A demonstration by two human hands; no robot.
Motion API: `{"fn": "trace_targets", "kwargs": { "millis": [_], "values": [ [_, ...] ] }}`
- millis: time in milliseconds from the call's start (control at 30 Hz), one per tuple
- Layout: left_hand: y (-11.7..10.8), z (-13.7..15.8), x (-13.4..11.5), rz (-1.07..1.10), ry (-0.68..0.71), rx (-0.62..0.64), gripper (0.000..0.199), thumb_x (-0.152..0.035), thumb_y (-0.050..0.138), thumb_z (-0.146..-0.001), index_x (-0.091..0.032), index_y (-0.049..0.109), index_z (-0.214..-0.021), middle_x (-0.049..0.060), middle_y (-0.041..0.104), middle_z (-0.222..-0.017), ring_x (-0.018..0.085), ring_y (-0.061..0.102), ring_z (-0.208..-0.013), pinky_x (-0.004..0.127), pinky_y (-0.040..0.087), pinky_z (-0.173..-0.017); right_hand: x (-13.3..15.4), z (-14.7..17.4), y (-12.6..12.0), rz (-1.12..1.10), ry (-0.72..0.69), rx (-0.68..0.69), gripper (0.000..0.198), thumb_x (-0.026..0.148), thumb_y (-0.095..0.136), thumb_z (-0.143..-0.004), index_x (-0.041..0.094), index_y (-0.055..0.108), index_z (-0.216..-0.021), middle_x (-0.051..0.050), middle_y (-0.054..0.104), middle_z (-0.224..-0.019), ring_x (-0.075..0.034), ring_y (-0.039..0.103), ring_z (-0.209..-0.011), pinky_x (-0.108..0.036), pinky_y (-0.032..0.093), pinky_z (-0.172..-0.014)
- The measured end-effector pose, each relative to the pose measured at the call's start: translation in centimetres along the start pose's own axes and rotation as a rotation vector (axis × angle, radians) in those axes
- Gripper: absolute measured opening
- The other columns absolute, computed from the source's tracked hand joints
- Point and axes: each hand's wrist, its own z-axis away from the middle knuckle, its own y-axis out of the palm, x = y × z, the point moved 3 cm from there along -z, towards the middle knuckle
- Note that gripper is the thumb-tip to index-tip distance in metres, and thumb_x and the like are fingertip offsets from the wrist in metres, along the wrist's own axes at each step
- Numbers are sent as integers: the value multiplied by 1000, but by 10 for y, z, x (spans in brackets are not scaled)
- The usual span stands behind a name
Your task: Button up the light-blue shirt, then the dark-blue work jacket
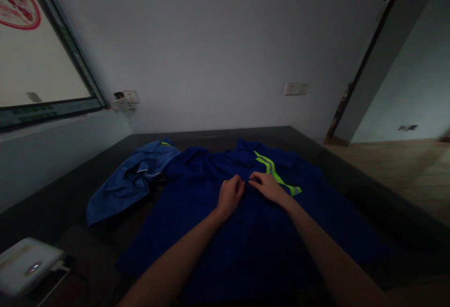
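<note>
With the left hand [230,195] and right hand [267,186], 2 closed pinches on the blue jacket's [253,232] front, keep the cloth between them taut.

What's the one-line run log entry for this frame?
left hand: pinching dark blue work jacket with neon stripes | right hand: pinching same fabric | lighter blue garment: beside, untouched

Place: plain workroom or office, dimly lit.
Evidence: bare white wall [218,40] with wall sockets [296,88], framed notice board [31,58], dark table [70,190] with blue work uniforms [246,222], tiled floor [397,166].
</note>
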Motion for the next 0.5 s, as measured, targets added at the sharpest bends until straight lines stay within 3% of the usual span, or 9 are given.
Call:
{"fn": "trace_targets", "kwargs": {
  "millis": [267, 500],
  "values": [
    [4, 0, 6, -3, -21, 8, 18, -28, 43, -89, -21, 48, -74, -2, 56, -68, 15, 50, -64, 26, 34, -63, 15, 4, 6, 36, -45, 29, 12, 21, 50, -85, 19, 61, -82, -4, 67, -81, -18, 60, -77, -28, 40, -68],
    [4, 0, 4, 173, 11, 36, 13, -26, 43, -89, -20, 55, -88, 1, 61, -82, 15, 54, -74, 25, 38, -69, 14, 6, -2, 108, -7, -107, 13, 19, 53, -82, 20, 60, -93, -5, 66, -92, -20, 60, -89, -31, 41, -78]
  ]
}}
